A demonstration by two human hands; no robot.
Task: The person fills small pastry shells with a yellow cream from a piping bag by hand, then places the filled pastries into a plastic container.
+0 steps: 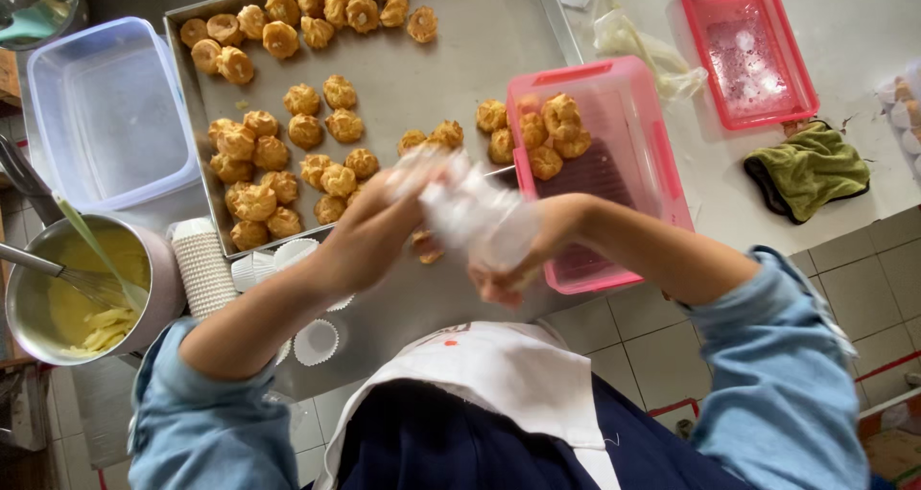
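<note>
My left hand (369, 236) and my right hand (523, 255) both grip a clear plastic piping bag (465, 202), blurred by motion, held above the front edge of a metal baking tray (460, 58). A small golden pastry puff (425, 247) shows just under the bag between my hands; which hand holds it I cannot tell. Several golden puffs (288, 154) lie across the tray. A pink plastic container (614, 154) next to my right hand holds several more puffs (542, 130).
A pot of yellow cream (72, 293) with a whisk and spatula stands at the left. Beside it are stacked white paper cups (203, 265), a clear plastic tub (106, 116), a pink lid (748, 54), a crumpled plastic bag (643, 54) and a green cloth (811, 169).
</note>
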